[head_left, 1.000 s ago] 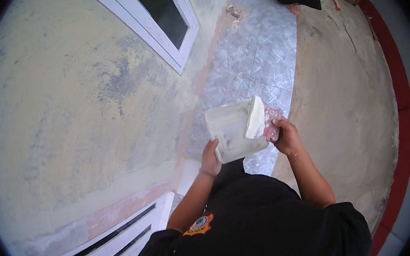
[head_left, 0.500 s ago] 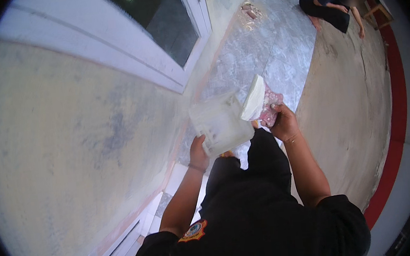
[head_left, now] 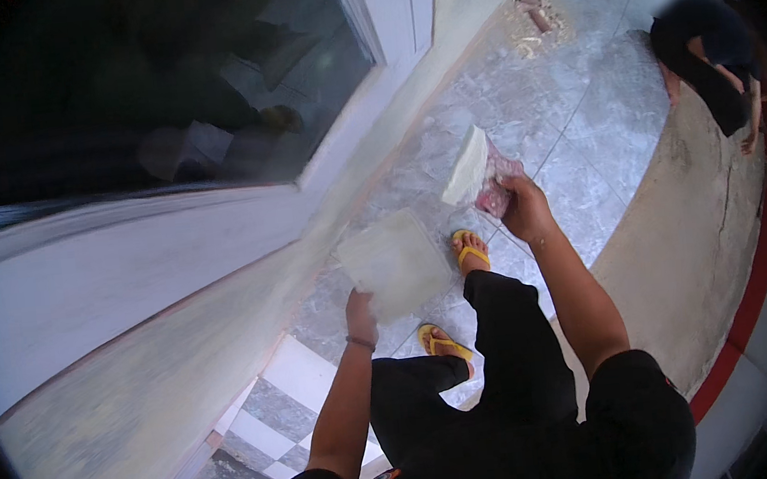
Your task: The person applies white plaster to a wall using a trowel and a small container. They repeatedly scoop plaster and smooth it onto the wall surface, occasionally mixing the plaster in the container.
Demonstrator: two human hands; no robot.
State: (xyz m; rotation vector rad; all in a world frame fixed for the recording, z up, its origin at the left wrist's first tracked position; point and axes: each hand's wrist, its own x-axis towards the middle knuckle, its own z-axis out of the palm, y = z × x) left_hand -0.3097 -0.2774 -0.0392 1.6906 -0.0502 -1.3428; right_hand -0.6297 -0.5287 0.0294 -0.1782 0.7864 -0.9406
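Note:
My right hand (head_left: pixel 526 214) grips a pinkish, crusted tool (head_left: pixel 500 180) whose pale blade, coated in white paste, points up and left. My left hand (head_left: pixel 360 314) holds a translucent plastic container (head_left: pixel 393 262) by its near left edge, slightly blurred by motion. The tool is held apart from the container, above and to the right of it. My feet in yellow flip-flops show on the grey tiled floor (head_left: pixel 580 174) beyond my hands.
A painted wall (head_left: pixel 97 433) with a white-framed window (head_left: pixel 395 7) runs along the left. A small pile of pale debris (head_left: pixel 536 22) lies by the wall. A person (head_left: pixel 707 51) crouches at the upper right, near a concrete strip (head_left: pixel 662 259) bordered in red. Checkered tiles (head_left: pixel 280 406) show lower left.
The view has turned, bringing more window, floor and both my feet into sight. The tool has risen away from the container, widening the gap. The other person now appears farther right, bent over.

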